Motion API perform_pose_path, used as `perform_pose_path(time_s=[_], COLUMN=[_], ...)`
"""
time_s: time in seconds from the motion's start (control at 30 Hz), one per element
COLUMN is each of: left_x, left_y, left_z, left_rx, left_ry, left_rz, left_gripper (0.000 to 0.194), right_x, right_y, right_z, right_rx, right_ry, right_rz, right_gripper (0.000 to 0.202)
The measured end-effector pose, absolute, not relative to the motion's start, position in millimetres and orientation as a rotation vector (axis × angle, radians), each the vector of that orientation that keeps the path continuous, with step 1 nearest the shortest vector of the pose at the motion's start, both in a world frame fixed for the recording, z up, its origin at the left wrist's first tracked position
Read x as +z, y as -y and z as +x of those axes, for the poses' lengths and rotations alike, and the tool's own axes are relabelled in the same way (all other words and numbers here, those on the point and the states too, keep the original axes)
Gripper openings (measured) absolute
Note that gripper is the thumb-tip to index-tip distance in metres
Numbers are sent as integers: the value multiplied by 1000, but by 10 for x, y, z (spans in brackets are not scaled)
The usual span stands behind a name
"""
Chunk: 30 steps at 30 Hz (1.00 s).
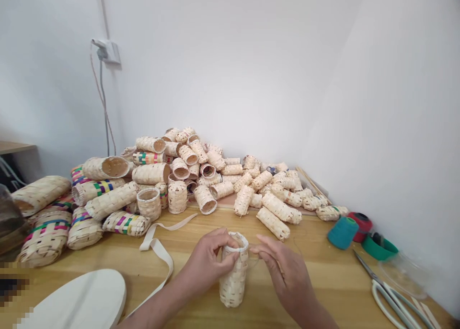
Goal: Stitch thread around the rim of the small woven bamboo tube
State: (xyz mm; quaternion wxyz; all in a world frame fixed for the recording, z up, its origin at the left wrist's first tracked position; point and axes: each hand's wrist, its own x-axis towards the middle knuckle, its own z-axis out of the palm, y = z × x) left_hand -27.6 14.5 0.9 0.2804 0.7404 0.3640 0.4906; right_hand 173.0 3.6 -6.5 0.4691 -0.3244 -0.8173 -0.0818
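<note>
Two bare hands work at a wooden table (194, 300), above which one light woven tube (234, 283) stands roughly upright, its white-edged mouth facing up, between the hands near the table's front. The left hand (212, 254) grasps the tube's rim, thumb outside and fingertips at the mouth. The right hand (285, 271) is just beside the rim on the other side, thumb and fingers drawn close together near a thin thread (256, 263); whether they grip it cannot be told. Behind lies one large heap of woven tubes (187, 168), dozens of them, too overlapped to count exactly. Many show open, hollow mouths; at least six carry coloured bands, and two stand upright at the heap's front edge. One white ribbon (161, 250) curls across the table, near one round-edged white board (82, 300) at lower left. On the right are two thread cones, one blue (342, 233) and one red (360, 226), then one green bowl (380, 246) with something dark inside, one clear plastic dish (404, 274) whose contents are unclear, and one pair of scissors (388, 295) with white handles. One wall socket (112, 52) at upper left has two cords hanging below.
</note>
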Motion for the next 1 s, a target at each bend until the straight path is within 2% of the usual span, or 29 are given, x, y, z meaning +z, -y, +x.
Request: perform_pose_path(time_s=[0.3, 1.0], left_x=[16, 13], left_y=[-131, -134], left_z=[-272, -267], left_rx=[1347, 1303], left_ry=[-937, -973], left_rz=[1986, 1947], left_gripper=[12, 12], right_x=[-28, -81], right_y=[-34, -53], right_z=[1671, 1687], right_rx=[6, -5], right_ry=[2061, 2078], right_rz=[-765, -798], right_gripper=[17, 20])
